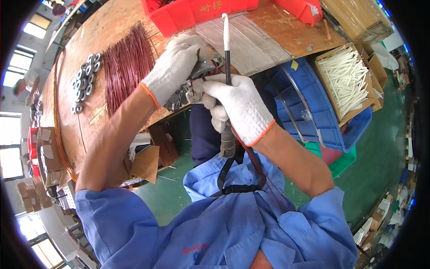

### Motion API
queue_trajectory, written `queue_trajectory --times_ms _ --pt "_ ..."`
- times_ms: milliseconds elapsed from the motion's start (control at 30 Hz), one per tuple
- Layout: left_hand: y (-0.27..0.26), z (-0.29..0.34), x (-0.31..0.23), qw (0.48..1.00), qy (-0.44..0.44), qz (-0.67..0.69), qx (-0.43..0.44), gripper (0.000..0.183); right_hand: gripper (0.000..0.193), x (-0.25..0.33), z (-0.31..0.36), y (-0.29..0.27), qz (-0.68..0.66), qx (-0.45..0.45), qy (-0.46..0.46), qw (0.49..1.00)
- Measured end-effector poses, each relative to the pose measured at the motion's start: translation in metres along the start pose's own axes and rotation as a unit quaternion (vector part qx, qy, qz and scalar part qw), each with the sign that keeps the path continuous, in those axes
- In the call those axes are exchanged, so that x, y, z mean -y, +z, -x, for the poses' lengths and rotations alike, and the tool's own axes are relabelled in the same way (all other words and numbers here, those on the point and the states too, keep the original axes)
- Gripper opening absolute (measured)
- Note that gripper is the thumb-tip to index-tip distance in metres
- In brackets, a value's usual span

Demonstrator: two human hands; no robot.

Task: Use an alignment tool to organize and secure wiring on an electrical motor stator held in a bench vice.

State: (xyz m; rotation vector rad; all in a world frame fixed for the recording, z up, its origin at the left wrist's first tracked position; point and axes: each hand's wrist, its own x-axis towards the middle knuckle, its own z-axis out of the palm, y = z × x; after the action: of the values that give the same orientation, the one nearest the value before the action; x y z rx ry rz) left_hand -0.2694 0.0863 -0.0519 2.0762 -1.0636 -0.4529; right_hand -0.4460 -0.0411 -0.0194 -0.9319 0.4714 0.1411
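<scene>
My left hand (172,69), in a white knit glove with an orange cuff, is closed on a dark grey, glossy, rounded piece (204,68) at the table's near edge. Dark red wire shows around that piece; the fingers hide much of it. My right hand (239,103), gloved the same way, is wrapped round a hook tool (227,58), held upright. Its black shaft ends in a white hooked tip, and its tape-wrapped handle comes out below the fist. From under my right hand, dark red wire strands (260,168) hang toward my lap.
A bundle of dark red wires (129,62) and several grey rings (85,83) lie on the wooden table (67,130). A red bin (197,18) stands at the back. To the right, a cardboard box of white strips (342,80) rests on a blue crate (309,107).
</scene>
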Motion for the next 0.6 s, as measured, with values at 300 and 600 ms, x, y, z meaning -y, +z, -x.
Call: queue_trajectory --times_ms 300,600 --pt "0.04 0.036 -0.012 0.978 0.047 -0.017 -0.202 0.047 0.027 -0.003 0.021 -0.012 0.024 0.043 -0.009 0.999" --pt "0.043 0.03 -0.004 0.949 0.15 -0.086 -0.264 0.033 0.027 0.029 0.053 0.002 0.254 0.022 -0.048 0.966"
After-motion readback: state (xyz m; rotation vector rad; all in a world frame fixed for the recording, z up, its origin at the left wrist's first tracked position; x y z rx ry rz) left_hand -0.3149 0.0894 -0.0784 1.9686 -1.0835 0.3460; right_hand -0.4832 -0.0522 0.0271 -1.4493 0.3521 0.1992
